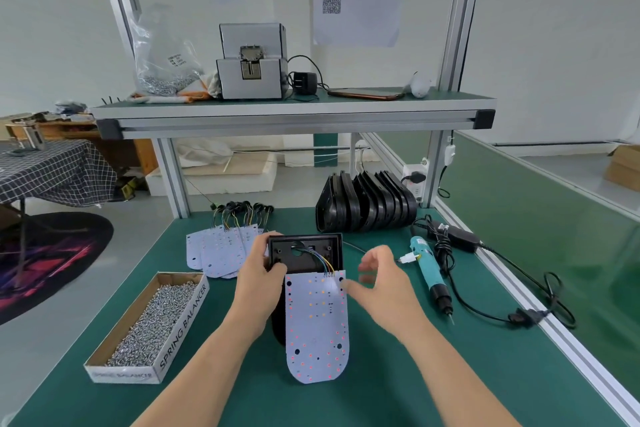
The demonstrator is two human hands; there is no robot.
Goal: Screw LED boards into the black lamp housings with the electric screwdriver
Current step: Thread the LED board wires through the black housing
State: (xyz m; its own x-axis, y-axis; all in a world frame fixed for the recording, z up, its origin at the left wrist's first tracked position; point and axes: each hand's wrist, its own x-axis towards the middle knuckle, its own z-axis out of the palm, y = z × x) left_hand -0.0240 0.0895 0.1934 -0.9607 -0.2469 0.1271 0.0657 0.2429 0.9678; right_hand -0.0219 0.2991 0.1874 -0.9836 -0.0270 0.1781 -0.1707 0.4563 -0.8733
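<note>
Green mat (398,374) covers the bench, and right in the middle sits the black lamp housing (304,255), open side up. The left hand (258,274) grips its left edge, with the thumb curled over the rim into the inside and the other fingers out of sight round the outer wall. A white LED board (317,326) lies over the near half of the housing, rounded end towards the near edge of the bench. A few coloured wires (320,258) run from its far edge into the housing.

The right hand (377,284) hangs just right of the board's far corner and it's pretty blurred. The fingers look loosely curved and spread apart with nothing in them. The thumb tip is right at the board's corner, but honestly I can't tell if it's touching.

The blue screwdriver (431,270) lies on the mat to the right, tip pointing near, well clear of both hands, with its black power brick (457,237) and cable just beyond it. On the left there's a long cardboard box (180,329) full of screws, and behind that a fanned pile of spare boards (221,250). A row of empty black housings (367,204) stands at the far right of the mat. Up on the shelf (294,107) there's a grey screw feeder (252,62), a clear bag of screws (162,55) and a phone (365,94)
</note>
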